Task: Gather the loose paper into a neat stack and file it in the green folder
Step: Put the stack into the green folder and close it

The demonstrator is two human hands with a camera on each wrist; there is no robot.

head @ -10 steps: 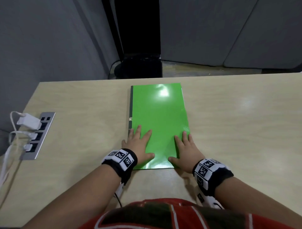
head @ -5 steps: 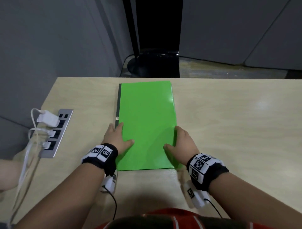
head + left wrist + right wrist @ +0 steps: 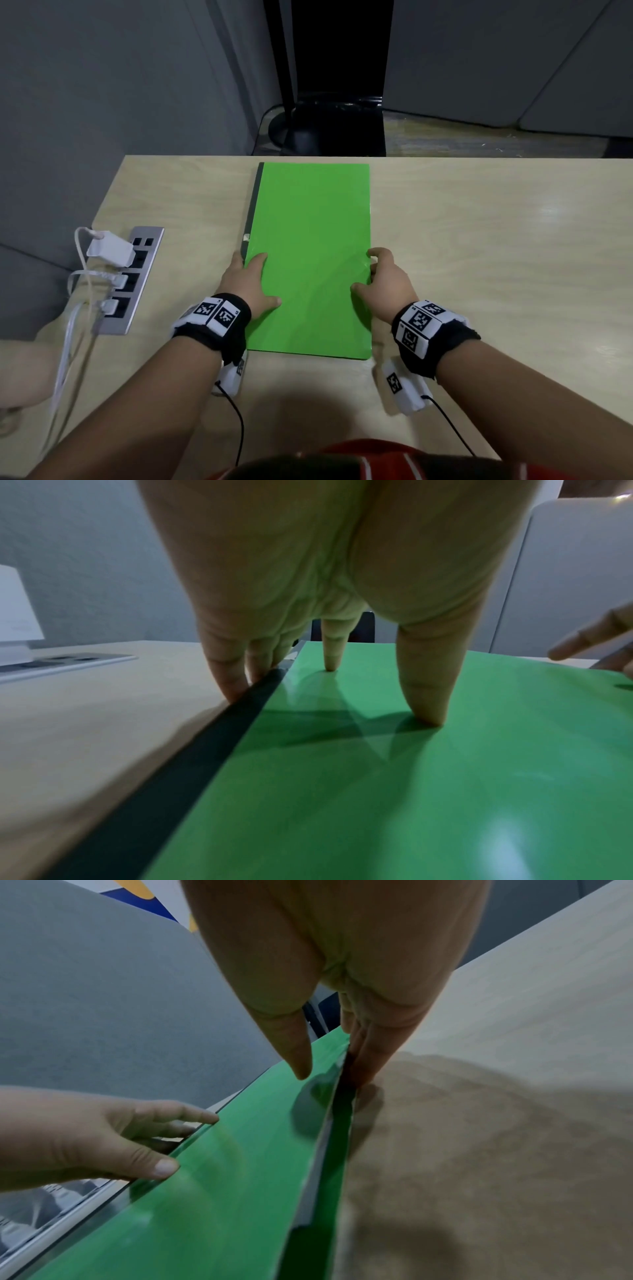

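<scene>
The green folder point(image 3: 308, 240) lies closed on the wooden table point(image 3: 479, 257), dark spine to the left. My left hand point(image 3: 250, 277) sits at the spine: thumb and forefinger press straight down on the cover point(image 3: 411, 777), the other fingers stand on the table against the spine. My right hand point(image 3: 380, 277) holds the folder's open right edge, fingers curled at the edge and thumb over the cover. In the right wrist view a thin grey edge of paper point(image 3: 315, 1177) shows between the two covers point(image 3: 222, 1191), just below my right hand point(image 3: 332, 1074).
A silver power strip point(image 3: 133, 277) is set into the table at the left, with a white charger point(image 3: 109, 251) and white cables trailing off the near left edge. A black stand base point(image 3: 329, 130) sits on the floor beyond the far edge.
Both hands lay flat on the cover's near end a second ago. They have slid outwards to the folder's left and right edges, and the right fingers have curled at the edge.
</scene>
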